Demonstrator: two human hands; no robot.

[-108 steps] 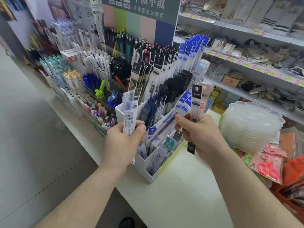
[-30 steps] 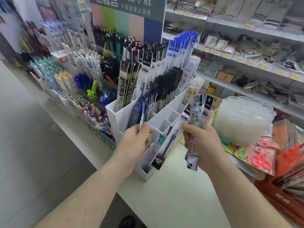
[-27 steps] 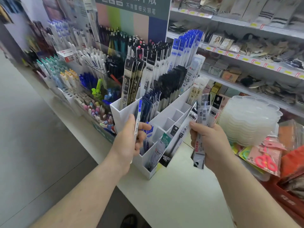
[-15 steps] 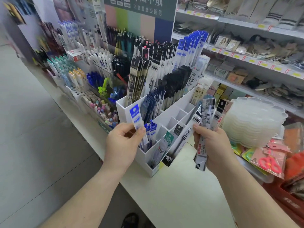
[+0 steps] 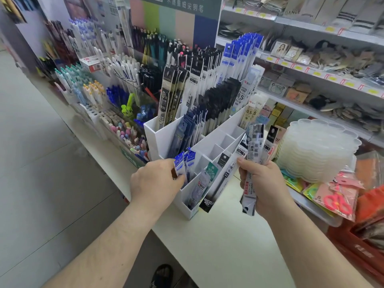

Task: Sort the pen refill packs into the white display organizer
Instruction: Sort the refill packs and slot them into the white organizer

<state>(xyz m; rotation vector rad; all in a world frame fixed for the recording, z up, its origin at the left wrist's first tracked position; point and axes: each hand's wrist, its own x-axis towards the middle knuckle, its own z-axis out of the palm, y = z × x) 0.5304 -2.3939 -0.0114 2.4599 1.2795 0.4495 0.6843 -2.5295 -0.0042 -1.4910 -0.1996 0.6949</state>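
The white display organizer (image 5: pixel 209 147) stands on the counter, its stepped compartments partly filled with refill packs. My left hand (image 5: pixel 154 183) pinches a blue-topped refill pack (image 5: pixel 180 166) that sits low in a front-left compartment beside another blue pack. My right hand (image 5: pixel 262 185) grips a bundle of black-and-clear refill packs (image 5: pixel 254 154) upright, just right of the organizer. A green-labelled pack (image 5: pixel 209 173) and a black-topped pack (image 5: pixel 225 169) lean in the front compartments. The middle compartments hold nothing.
Pen racks (image 5: pixel 99 80) fill the counter to the left and behind. A stack of translucent trays (image 5: pixel 318 150) stands at the right, with packaged scissors (image 5: pixel 336 200) in front. Shelves of goods (image 5: pixel 324 65) run along the right. Bare white counter (image 5: pixel 218 246) lies in front.
My left hand has pushed the blue-topped pack down into the front-left compartment; half a second ago it stood higher above the organizer. My right hand stays beside the organizer with its bundle.
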